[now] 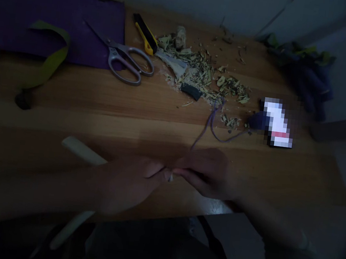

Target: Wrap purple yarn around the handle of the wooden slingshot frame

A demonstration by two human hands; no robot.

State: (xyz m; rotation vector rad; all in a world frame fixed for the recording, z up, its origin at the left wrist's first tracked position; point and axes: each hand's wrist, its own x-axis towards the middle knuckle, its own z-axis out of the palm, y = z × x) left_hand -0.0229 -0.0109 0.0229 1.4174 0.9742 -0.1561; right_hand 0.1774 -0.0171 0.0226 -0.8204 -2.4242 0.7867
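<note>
My left hand [132, 179] is closed around a pale forked piece of wood [83, 151]; one arm of it sticks out at the upper left and the other [70, 230] below my wrist. Its tip shows between my fingertips. Touching that tip, the fingers of my right hand [207, 171] are pinched together. From them a thin purple cord [204, 131] runs up to the wood shavings [196, 65], loops back and reaches a dark blue ball [258, 120] at the right. The cord's end in my fingers is too dark to make out.
Grey scissors [129, 63] lie partly on a purple sheet [87, 30], beside a yellow and black cutter knife [145, 33]. A green strap [53, 60] curls at the left. A dark block [191, 91] is by the shavings, a pixelated phone [277, 123] at the right, dark bundles [312, 75] behind.
</note>
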